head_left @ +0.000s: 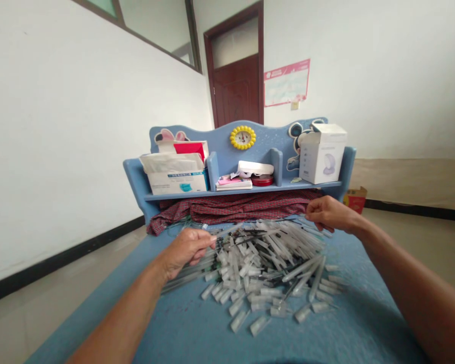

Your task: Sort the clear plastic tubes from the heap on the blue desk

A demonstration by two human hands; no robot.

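My left hand (189, 246) and right hand (328, 213) are pinched, contents unclear; the plastic tubes (284, 240) between seem light, slippery, best held mid-length.

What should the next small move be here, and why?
Probably, bring the right hand inward toward the left hand: the two are apart, on opposite sides of the heap of slim, translucent white plastic pieces, and both have fingertips pinched together. Blur hides what, if anything, either holds.
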